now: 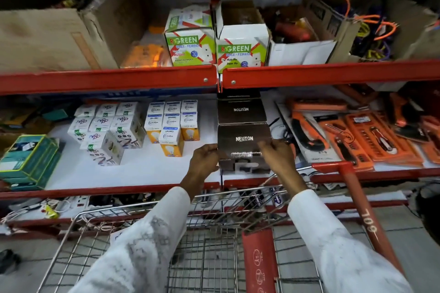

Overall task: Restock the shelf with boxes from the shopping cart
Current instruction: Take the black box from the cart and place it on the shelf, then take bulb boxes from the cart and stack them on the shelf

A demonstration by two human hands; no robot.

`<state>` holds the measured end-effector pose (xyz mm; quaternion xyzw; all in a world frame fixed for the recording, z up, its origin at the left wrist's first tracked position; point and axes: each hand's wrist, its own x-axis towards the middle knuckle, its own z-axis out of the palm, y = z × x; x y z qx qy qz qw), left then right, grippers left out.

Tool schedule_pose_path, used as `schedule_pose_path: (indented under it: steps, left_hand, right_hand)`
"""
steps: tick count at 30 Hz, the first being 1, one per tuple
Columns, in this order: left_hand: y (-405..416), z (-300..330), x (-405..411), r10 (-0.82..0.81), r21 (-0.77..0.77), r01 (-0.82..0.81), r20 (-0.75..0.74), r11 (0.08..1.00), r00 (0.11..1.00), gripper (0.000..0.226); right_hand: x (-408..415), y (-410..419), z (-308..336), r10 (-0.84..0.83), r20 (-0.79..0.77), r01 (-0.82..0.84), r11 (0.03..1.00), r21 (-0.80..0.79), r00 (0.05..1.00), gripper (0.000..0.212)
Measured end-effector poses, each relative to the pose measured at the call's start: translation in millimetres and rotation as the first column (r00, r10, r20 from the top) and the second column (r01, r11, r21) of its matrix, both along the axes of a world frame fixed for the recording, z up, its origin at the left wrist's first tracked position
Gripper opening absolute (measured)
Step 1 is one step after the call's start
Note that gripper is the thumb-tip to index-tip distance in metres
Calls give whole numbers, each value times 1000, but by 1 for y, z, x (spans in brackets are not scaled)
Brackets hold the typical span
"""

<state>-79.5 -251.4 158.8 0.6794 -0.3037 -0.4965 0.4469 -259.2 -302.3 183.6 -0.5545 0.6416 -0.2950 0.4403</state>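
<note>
From the head camera, the left hand and right hand grip a dark box by its sides, at the shelf front above the cart. Pushed crooked, it could jam against the box behind.

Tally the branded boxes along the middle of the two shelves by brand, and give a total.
Dark Neuton boxes on the lower shelf: 2, the front one held between the left hand and right hand, another behind it.
Green-and-white R-Green boxes on the upper shelf: 2, one left of the post, one right of it.
Total: 4
</note>
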Motion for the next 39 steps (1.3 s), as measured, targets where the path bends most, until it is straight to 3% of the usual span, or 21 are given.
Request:
schedule_pose_path:
  steps: [4,5,7,10,13,16,19,22,27,31,35,39]
  left_hand:
    - [0,-4,6,-86,5,86,61,996,994,47]
    - [5,-2,10,-92,-2,93,109,996,990,53]
    - [25,-1,22,-117,-47,133,259,990,959,59]
    - [79,-5,48,-140,-150,257,536,955,832,64]
    - [136,-21,87,-186,-85,349,717,933,671,69]
    - [181,-41,129,-174,-23,330,815,944,553,64]
    - [220,-70,174,-164,47,229,834,972,526,60]
    - [243,-104,207,-277,192,214,816,958,507,59]
    - [247,-154,231,-482,392,287,772,874,413,68]
    - [235,-185,240,-603,533,284,728,797,328,77]
    - [231,-212,245,-642,564,315,720,763,264,60]
    - [230,-202,253,-594,493,346,739,798,318,59]
  right_hand:
    - [0,6,-8,57,-92,-61,997,-37,994,23]
    - [0,11,-11,70,-174,-84,994,-75,982,26]
    - [4,27,-19,93,-435,-169,976,-139,896,57]
    - [19,66,-25,82,-625,-292,925,-242,776,83]
    - [42,108,-37,106,-700,-412,866,-285,707,78]
    - [68,144,-58,182,-676,-511,796,-326,714,70]
    - [104,177,-88,328,-643,-629,711,-315,692,57]
    - [143,205,-126,457,-652,-721,661,-207,605,54]
    - [213,225,-192,659,-617,-794,602,87,431,69]
    - [252,226,-231,678,-652,-778,592,210,339,83]
    - [269,223,-254,666,-682,-742,613,272,301,87]
    - [268,216,-237,662,-647,-719,650,245,379,77]
